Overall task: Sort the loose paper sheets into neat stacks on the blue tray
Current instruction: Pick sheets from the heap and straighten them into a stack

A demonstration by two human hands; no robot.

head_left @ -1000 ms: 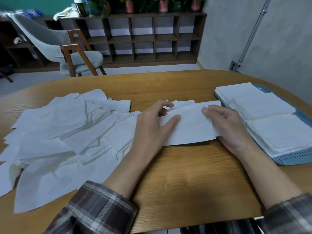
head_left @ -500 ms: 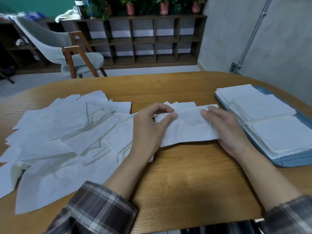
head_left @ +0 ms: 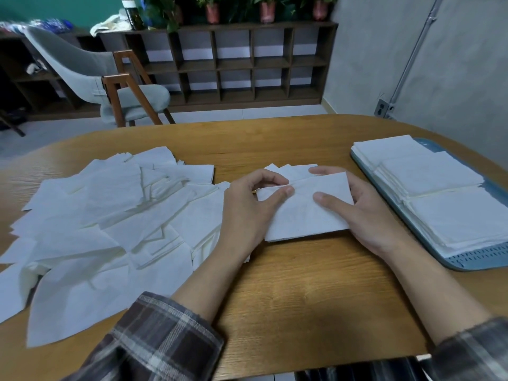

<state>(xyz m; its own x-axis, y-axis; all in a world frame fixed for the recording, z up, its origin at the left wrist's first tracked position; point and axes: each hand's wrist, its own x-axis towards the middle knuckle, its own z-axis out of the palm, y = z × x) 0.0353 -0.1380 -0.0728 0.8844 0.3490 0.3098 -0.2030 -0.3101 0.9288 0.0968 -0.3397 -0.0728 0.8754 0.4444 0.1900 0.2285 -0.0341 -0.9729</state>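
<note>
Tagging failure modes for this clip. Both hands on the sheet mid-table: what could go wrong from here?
1. The left hand and right hand pinch the folded sheet only at its ends; lifted, it may sag or unfold.
2. The stacks on the blue tray crowd each other; a crooked drop could skew them.
3. The left forearm lies over the loose pile and may drag sheets.

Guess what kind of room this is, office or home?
Probably an office lounge or studio workroom, not certain: cubby shelving topped with potted plants, a grey upholstered chair, and exposed wall conduit.
</note>
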